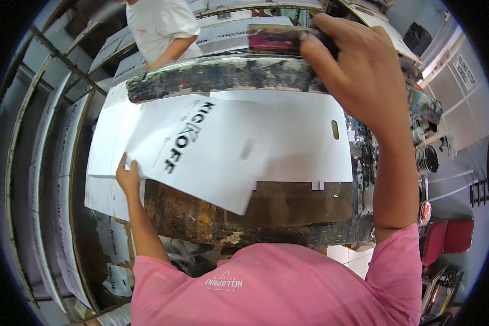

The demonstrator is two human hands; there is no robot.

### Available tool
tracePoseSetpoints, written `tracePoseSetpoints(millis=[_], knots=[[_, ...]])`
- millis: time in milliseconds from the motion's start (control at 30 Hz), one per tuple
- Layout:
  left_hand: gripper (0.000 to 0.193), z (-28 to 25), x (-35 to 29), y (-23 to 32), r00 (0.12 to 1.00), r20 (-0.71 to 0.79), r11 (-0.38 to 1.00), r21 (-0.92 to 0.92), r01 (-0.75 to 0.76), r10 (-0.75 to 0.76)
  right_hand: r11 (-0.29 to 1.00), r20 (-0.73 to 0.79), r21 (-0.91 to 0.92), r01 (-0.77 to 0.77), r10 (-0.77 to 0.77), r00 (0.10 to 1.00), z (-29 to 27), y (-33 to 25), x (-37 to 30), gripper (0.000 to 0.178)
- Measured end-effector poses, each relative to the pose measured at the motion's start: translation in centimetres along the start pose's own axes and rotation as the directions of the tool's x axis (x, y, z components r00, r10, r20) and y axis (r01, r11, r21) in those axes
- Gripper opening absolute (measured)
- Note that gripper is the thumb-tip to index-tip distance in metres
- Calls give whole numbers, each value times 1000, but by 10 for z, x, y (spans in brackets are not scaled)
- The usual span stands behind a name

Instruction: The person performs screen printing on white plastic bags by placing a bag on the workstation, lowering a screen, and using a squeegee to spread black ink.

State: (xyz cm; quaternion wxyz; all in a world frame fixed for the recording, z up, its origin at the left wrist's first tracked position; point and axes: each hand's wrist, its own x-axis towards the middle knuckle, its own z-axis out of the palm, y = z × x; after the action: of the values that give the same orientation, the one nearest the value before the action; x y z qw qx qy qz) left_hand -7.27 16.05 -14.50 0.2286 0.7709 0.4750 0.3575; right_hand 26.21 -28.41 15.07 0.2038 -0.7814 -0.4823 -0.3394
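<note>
My left hand [128, 175] pinches the left edge of a white printed sheet [223, 157] with large black lettering. The sheet is tilted and blurred at its near corner. Beneath it, a plain white board [301, 146] with an oval slot lies on the stained printing table [201, 220]. My right hand [358, 65], raised at the far right, has its fingers wrapped round an ink-stained squeegee [274, 39]. Just below the squeegee runs the thick, ink-crusted bar of a screen frame [217, 79], above the far edge of the board. My right fingertips are partly hidden.
Metal drying racks [62, 179] with white sheets stand at left. A person in a white shirt [163, 32] is beyond the table. Tins [426, 159] sit by the right edge, near a red chair [448, 242]. Small tabs [318, 186] mark the board's near edge.
</note>
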Motion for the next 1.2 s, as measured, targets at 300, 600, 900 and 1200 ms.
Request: tracePoseSetpoints(millis=[300, 600, 900, 1200], knots=[[91, -26, -55, 163, 961, 143, 911, -378, -168, 237, 999, -22, -38, -31, 30, 999, 5, -4, -10, 46], [145, -27, -139, 249, 827, 509, 417, -823, 386, 239, 991, 314, -116, -71, 104, 944, 6, -50, -105, 73], [83, 19, -213, 131, 780, 626, 876, -376, 303, -1, 954, 764, 277, -116, -145, 629, 68, -10, -189, 49], [125, 48, -225, 83, 846, 422, 944, -101, -314, 326, 978, 420, 197, -70, -20, 907, 281, 102, -118, 46]])
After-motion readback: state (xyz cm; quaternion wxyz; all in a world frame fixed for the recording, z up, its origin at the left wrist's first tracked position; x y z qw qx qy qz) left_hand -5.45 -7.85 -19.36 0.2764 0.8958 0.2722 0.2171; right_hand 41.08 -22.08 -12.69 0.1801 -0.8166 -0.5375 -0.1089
